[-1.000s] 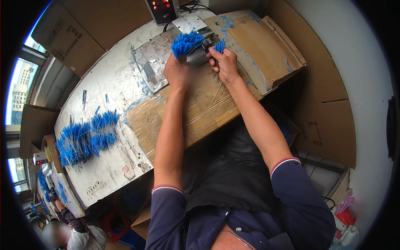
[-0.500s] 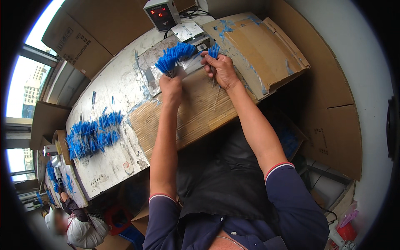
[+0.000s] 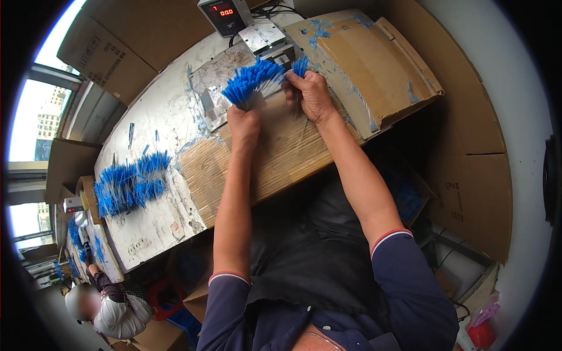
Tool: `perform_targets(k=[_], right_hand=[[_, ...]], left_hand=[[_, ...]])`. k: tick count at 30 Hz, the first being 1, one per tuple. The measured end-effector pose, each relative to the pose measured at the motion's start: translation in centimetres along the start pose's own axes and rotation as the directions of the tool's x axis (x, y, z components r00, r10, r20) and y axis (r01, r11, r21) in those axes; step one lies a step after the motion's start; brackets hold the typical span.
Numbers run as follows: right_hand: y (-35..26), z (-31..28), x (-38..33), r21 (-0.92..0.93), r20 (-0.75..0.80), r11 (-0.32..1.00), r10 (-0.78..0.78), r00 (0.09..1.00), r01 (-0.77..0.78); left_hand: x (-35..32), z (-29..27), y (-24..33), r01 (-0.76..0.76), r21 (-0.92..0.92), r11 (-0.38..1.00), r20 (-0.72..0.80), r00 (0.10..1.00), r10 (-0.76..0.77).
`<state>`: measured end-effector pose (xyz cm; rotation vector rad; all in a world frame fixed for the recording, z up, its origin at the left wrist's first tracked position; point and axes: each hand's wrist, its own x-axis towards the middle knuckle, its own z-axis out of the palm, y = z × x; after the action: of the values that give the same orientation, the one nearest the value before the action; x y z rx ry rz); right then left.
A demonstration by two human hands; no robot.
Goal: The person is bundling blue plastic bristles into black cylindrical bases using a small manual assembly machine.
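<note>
My left hand [image 3: 243, 124] is closed round the pale thin stems of a large fanned-out bundle of blue-ended wires [image 3: 253, 82]. My right hand [image 3: 314, 98] pinches a small bunch of the same blue-ended wires [image 3: 300, 66] between thumb and fingers. The right fingertips are at the right edge of the big bundle, close to a small metal device [image 3: 281, 57]. Both hands hover over the cardboard-covered front of the table [image 3: 287, 146]. Whether the two bunches touch is hard to make out.
More blue-ended wires [image 3: 132, 181] lie in heaps on the white tabletop [image 3: 170, 225] at left, near a pen [image 3: 131, 134]. A box with a red digital display [image 3: 226, 16] stands at the back. A cardboard box [image 3: 380, 67] sits at right. Another person [image 3: 114, 313] works at lower left.
The big bundle in my left hand has shifted slightly right, and my right fingers have drawn nearer its edge. The red digits on the display have changed. The view has tilted a little.
</note>
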<state>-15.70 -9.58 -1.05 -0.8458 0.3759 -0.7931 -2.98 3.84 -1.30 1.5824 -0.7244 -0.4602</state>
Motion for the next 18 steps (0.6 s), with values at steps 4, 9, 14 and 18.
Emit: perform_targets(k=[4,9,14,18], right_hand=[[0.2,-0.1,0.0,-0.007,-0.016,1.000,-0.007,1.000,0.007],[0.3,-0.6,0.2,-0.006,0.066,1.000,0.019,0.998,-0.018],[0.6,0.1,-0.2,0.002,-0.030,0.998,-0.058,0.998,0.058],[0.4,0.1,-0.4,-0.003,-0.035,0.997,-0.079,0.996,0.079]], left_hand=[[-0.1,0.1,0.3,0.004,-0.025,1.000,0.015,1.000,-0.003],[-0.1,-0.3,0.1,0.021,-0.052,0.998,0.041,0.999,-0.019],[-0.2,-0.3,-0.1,-0.002,-0.032,0.999,0.052,0.999,0.003],[-0.3,-0.4,-0.1,-0.007,-0.052,0.999,0.043,0.999,0.009]])
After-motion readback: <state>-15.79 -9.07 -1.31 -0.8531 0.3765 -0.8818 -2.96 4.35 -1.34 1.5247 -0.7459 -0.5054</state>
